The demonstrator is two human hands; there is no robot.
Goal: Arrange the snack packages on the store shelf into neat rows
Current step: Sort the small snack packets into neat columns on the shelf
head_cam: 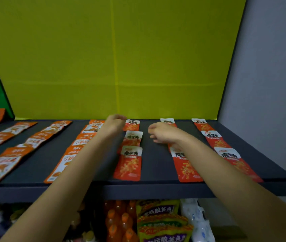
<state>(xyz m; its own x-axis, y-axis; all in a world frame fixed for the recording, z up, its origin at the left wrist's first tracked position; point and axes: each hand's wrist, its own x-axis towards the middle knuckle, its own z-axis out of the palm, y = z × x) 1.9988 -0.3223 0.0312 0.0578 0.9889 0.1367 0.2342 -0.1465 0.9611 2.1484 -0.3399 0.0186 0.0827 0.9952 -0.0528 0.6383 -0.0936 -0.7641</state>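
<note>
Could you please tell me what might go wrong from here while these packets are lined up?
The right forearm crosses over the middle red packet column; pulling back could drag those packets askew. The rightmost column's front packet sits at the shelf edge and might slide off if nudged.

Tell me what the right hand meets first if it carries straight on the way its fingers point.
Probably the middle red packet in the row just left of the right hand; bare shelf lies between. Its height is unclear, so it may pass above.
</note>
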